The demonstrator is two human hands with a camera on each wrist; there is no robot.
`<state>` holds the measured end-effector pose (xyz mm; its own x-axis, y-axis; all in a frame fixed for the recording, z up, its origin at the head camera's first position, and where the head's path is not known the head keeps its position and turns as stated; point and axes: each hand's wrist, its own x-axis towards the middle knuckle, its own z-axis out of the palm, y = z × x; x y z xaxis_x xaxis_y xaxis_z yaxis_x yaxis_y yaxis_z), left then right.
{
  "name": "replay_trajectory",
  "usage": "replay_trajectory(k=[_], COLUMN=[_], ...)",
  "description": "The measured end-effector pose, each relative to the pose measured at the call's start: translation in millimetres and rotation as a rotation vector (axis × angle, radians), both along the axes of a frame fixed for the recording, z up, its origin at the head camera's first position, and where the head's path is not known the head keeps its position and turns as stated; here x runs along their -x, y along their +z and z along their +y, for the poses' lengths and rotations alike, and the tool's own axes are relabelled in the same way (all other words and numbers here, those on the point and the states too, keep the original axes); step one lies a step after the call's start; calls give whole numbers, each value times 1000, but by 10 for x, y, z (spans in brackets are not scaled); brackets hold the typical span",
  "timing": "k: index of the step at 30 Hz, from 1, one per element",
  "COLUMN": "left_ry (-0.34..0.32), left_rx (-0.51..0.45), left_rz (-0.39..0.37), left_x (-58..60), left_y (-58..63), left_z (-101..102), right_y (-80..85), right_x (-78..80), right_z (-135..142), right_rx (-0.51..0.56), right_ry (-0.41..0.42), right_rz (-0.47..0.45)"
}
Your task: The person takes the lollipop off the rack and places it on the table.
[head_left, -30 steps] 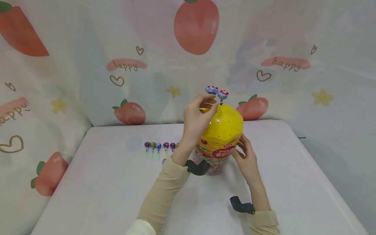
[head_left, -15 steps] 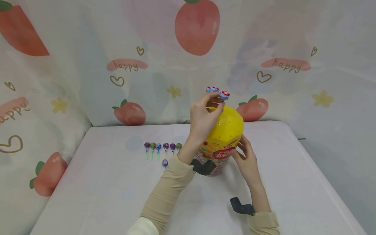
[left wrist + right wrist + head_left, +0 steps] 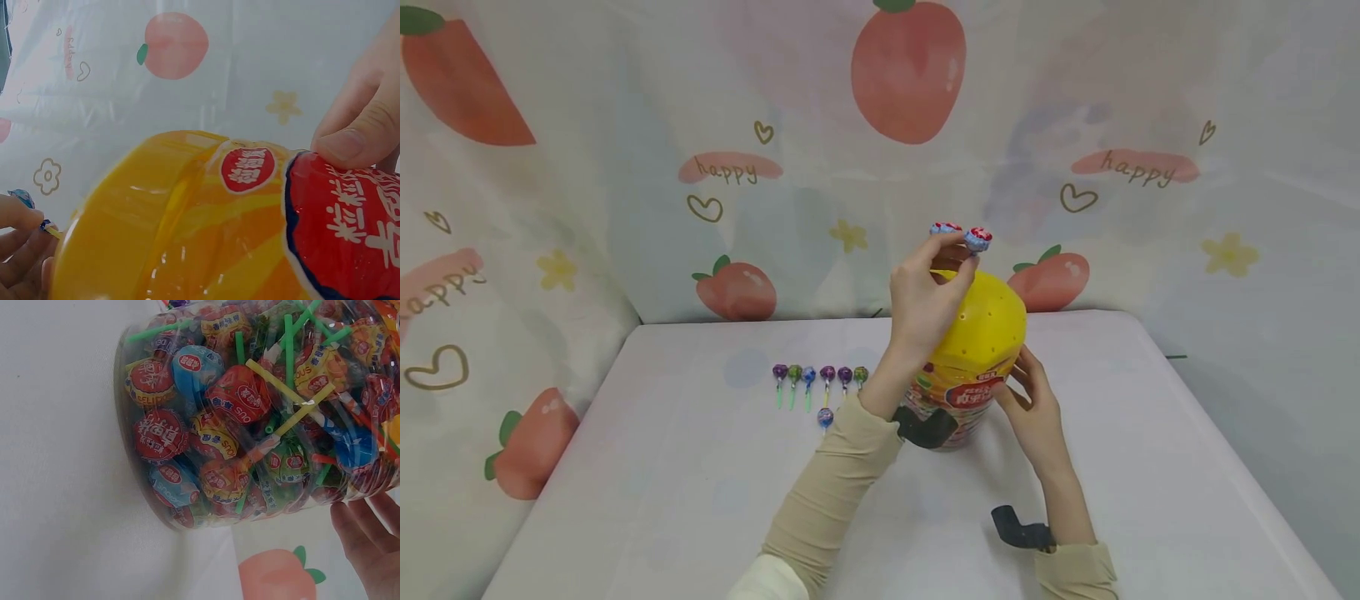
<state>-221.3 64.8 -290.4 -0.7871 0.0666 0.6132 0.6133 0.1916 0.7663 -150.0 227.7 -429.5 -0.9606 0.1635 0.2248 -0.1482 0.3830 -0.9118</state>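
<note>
A clear plastic candy jar (image 3: 970, 410) with a yellow dotted lid (image 3: 988, 321) stands on the table, full of wrapped lollipops (image 3: 237, 394). My left hand (image 3: 921, 304) is at the top of the lid and pinches a blue-and-red lollipop (image 3: 978, 240) just below its candy head. In the left wrist view its yellow stick (image 3: 53, 232) runs down to the lid. More blue-and-red candy (image 3: 945, 227) shows behind the left fingers. My right hand (image 3: 1033, 408) holds the jar's right side, thumb on the red label (image 3: 340, 225) and fingers behind.
Several lollipops (image 3: 808, 375) lie in a row on the white-covered table (image 3: 662, 467), left of the jar. Another blue lollipop (image 3: 825, 417) lies nearer, partly behind the left sleeve. A printed cloth backdrop (image 3: 820, 275) rises behind the table.
My left hand has shifted to the right over the lid, and the pinched lollipop has moved right with its stick now hidden in the head view. The right hand keeps its place on the jar.
</note>
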Motion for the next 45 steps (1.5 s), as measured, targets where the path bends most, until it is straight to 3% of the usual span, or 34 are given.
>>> replay_trajectory(k=[8,16,27,38,45], left_ry=[-8,-13,35,66,106], left_rx=[-10,-75,-114,-131,-123], left_rz=[22,-6,-59,-103,-183], left_x=[-81,-236,-424,-490,-535], left_y=[32,-59,-296,-601,-812], left_z=[-45,-187,-414,-597,-722], right_y=[5,-2,-49,-67,-63], right_x=[-7,-2,31,33,35], right_z=[8,3,21,26,19], right_rx=[-4,-4,-29,-32,-30], right_ry=[2,1,-12,-22,-19], right_rz=[-6,-11,-4,-8,-4])
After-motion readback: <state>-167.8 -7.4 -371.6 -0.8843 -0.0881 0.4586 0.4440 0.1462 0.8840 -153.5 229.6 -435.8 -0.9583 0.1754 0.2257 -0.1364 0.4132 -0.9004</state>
